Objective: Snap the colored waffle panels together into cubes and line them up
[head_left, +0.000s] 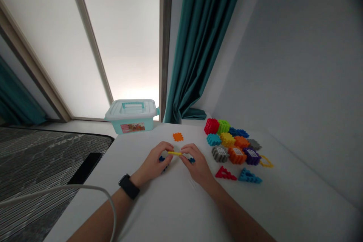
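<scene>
A thin yellow piece (174,153), seen edge-on, spans between my two hands above the white table (159,211). My left hand (159,160) pinches its left end, and my right hand (195,162) pinches the right end. Dark blue pieces show by my hands, one (161,158) beside the left fingers and another (191,160) by the right fingers, both partly hidden. Just beyond the hands, an orange square piece (178,137) with notched edges lies flat.
Stacks of coloured pieces, including red (211,126), yellow (227,140) and purple (252,156), stand at the right, with red (225,173) and blue (249,176) triangles nearer. A lidded teal box (132,117) sits at the back left. A pale cable (96,188) crosses the lower left.
</scene>
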{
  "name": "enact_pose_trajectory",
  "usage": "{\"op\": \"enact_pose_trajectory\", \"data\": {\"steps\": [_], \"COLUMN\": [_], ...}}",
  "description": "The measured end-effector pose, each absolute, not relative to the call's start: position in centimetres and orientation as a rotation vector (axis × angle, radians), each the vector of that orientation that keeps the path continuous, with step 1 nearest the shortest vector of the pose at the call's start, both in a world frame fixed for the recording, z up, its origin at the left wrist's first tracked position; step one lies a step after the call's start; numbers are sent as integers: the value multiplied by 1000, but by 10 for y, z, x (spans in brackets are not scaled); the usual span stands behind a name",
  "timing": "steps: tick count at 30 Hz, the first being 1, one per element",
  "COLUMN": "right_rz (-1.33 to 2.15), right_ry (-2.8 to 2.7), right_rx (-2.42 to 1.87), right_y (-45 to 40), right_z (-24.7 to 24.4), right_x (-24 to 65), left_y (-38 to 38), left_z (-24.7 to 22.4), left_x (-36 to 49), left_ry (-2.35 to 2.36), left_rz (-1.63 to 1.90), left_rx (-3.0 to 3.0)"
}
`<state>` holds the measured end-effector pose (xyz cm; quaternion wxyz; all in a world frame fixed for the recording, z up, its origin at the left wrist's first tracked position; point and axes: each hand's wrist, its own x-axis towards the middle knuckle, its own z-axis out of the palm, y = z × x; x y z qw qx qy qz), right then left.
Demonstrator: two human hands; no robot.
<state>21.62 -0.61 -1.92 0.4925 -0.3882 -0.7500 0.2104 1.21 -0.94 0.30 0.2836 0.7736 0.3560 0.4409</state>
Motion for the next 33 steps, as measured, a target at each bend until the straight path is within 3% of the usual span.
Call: {"op": "enact_pose_trajectory", "data": {"steps": [8, 20, 33], "right_rz": [1111, 1199, 585], "right_ry": [-1377, -1270, -1948], "right_rx": [-1051, -1059, -979], "right_y": [-2, -2, -8], "right_z": [-21, -19, -16], "right_x": [212, 210, 222], "left_y": [-6, -3, 3], "left_z": [-6, -16, -22], "left_x": [12, 8, 0], "left_ry": [1045, 1158, 1186], "left_rz": [1170, 1136, 1155], "left_rx": [2105, 2423, 2376]}}
